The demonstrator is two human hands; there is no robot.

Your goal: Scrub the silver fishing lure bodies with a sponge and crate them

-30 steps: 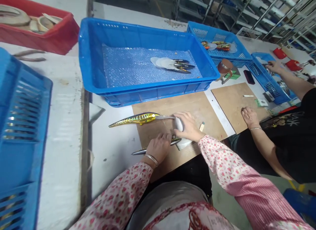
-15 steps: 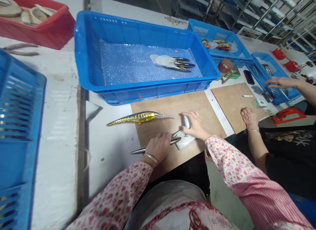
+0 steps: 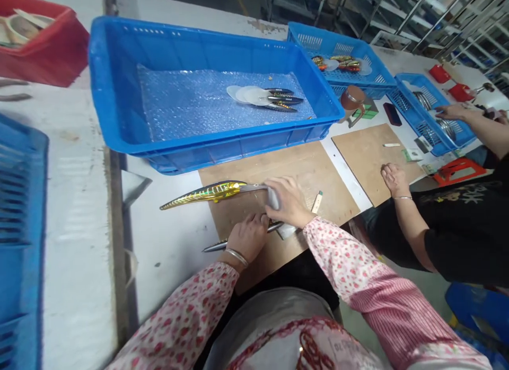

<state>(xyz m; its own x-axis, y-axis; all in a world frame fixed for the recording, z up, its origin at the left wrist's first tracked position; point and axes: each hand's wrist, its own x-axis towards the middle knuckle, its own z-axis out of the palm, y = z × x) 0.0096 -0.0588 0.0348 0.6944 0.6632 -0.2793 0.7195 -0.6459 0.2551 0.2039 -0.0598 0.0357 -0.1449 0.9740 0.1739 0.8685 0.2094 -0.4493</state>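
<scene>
My left hand (image 3: 248,235) is closed around a slim dark and silver fishing lure (image 3: 215,247) and presses it on the brown board. The lure's tail sticks out to the left, and its front end shows beside my right hand. My right hand (image 3: 289,201) is closed on a pale, rounded object (image 3: 273,198) whose kind I cannot make out. A gold striped fishing lure (image 3: 202,194) lies above my left hand, its long clear lip reaching toward my right fingers. Below my right hand is a small white piece (image 3: 287,231), partly covered.
A blue tub (image 3: 214,147) lined with bubble wrap holds several dark lures (image 3: 283,99). A small pale stick (image 3: 317,202) lies on my board (image 3: 334,192). A mug (image 3: 352,100) stands behind, and a co-worker's hand (image 3: 394,179) rests on another board (image 3: 368,152) at right.
My right hand moved right, showing a thin rod near the lure's front, then came back left beside the gold lure's lip. My left hand stays on the dark lure. The view has shifted.
</scene>
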